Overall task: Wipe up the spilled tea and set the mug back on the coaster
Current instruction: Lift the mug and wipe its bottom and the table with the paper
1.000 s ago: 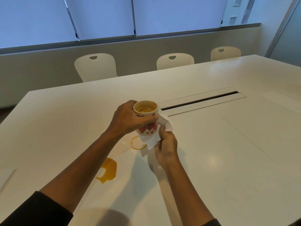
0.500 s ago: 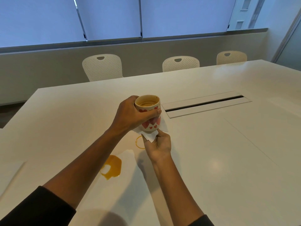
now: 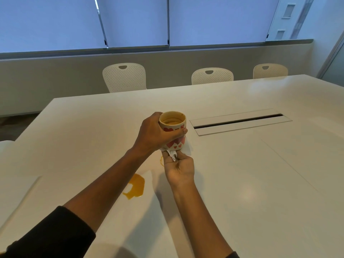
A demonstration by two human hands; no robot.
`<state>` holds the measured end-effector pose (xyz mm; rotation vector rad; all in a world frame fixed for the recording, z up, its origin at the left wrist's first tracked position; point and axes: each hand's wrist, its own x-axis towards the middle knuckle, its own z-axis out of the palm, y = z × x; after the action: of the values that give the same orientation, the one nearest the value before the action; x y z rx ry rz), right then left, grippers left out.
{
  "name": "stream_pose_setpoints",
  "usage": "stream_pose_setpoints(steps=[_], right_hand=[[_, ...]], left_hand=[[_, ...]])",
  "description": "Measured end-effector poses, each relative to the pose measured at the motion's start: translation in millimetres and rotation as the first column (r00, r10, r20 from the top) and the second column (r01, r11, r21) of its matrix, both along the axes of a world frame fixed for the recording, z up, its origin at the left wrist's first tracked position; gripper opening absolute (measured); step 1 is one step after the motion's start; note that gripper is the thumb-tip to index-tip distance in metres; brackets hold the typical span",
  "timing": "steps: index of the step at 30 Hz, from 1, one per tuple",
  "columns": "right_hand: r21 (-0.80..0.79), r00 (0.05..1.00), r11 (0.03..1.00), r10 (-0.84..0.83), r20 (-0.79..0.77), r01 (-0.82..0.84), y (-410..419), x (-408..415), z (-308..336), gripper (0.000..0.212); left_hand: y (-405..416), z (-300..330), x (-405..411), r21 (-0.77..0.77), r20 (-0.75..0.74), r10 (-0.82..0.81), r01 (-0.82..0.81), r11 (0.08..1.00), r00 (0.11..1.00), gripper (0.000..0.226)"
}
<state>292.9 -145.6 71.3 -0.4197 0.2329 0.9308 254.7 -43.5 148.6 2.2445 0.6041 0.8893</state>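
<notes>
The left hand (image 3: 155, 132) is wrapped around the heart-patterned mug (image 3: 174, 130) and holds it upright above the table (image 3: 242, 183), its opening facing up with tea inside. Directly under the mug's base, the right hand (image 3: 179, 167) pinches a crumpled white napkin (image 3: 172, 153). A tea puddle (image 3: 136, 186) lies beneath the left forearm, near the right wrist.

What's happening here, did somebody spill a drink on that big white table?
Yes. A person is holding a mug with red hearts in the left hand, lifted off the table, with tea in it. The right hand presses a white tissue against the mug's underside, apparently drying it. An orange tea puddle lies unwiped near the left forearm, and part of a tea ring shows below the mug. No coaster is in view.
</notes>
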Motion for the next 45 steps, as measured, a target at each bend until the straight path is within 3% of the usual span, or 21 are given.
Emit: stream_pose_setpoints(steps=[2, 4, 6, 16, 22, 27, 31, 34, 37, 39, 42, 45], right_hand=[[0.088, 0.994, 0.996, -0.023, -0.108, 0.033, -0.6, 0.1, -2.2, 0.023], [0.107, 0.998, 0.994, -0.015, -0.055, 0.020, -5.0, -3.9, -3.5, 0.026], [0.158, 0.993, 0.987, -0.017, -0.117, 0.036, -7.7, -3.4, -3.9, 0.028], [0.118, 0.994, 0.993, 0.002, -0.112, 0.011, -25.8, -6.3, -6.5, 0.031], [0.127, 0.999, 0.992, 0.024, -0.025, -0.020, -37.8, 1.2, -9.4, 0.029], [0.043, 0.985, 0.997, 0.050, 0.166, -0.058, -47.8, 10.7, -13.7, 0.021], [-0.135, 0.907, 0.991, 0.046, 0.419, 0.012, -59.4, 21.9, -25.7, 0.042], [-0.157, 0.903, 0.984, -0.008, 0.429, 0.083, -61.8, 27.4, -30.8, 0.031], [-0.374, 0.791, 0.893, 0.033, 0.611, 0.251, -57.5, 26.4, -28.1, 0.045], [-0.446, 0.725, 0.816, 0.049, 0.687, 0.367, -47.7, 27.2, -23.8, 0.038], [-0.413, 0.532, 0.713, 0.065, 0.844, 0.568, -34.8, 25.9, -15.7, 0.016], [-0.298, 0.372, 0.713, 0.056, 0.927, 0.635, -27.9, 17.4, -10.9, 0.028]], left_hand=[[-1.8, -0.6, -2.6, 0.007, 0.008, -0.006, 0.006, 1.000, 1.000, 0.087], [-1.1, -1.2, -4.2, 0.027, 0.015, 0.001, -0.001, 1.000, 1.000, 0.084], [1.6, -0.6, -6.3, 0.031, 0.017, 0.021, -0.021, 0.999, 1.000, 0.081], [4.8, -0.2, -18.8, 0.013, 0.002, 0.035, -0.035, 0.999, 0.999, 0.092], [10.2, -2.2, -23.2, 0.019, -0.005, 0.062, -0.062, 0.998, 0.998, 0.080], [15.0, -4.6, -28.4, 0.023, -0.003, 0.061, -0.061, 0.998, 0.998, 0.080], [20.7, -3.7, -32.2, 0.031, -0.009, 0.080, -0.079, 0.996, 0.997, 0.077], [22.0, -1.1, -32.5, 0.037, -0.014, 0.079, -0.078, 0.996, 0.997, 0.078], [21.3, 0.4, -30.7, 0.034, -0.023, 0.067, -0.066, 0.997, 0.998, 0.078], [19.8, 0.6, -28.4, 0.038, -0.031, 0.058, -0.057, 0.998, 0.998, 0.077], [17.3, 1.2, -25.3, 0.042, -0.042, 0.048, -0.046, 0.998, 0.998, 0.077], [15.3, 1.6, -22.9, 0.036, -0.054, 0.031, -0.029, 0.999, 0.998, 0.075]])
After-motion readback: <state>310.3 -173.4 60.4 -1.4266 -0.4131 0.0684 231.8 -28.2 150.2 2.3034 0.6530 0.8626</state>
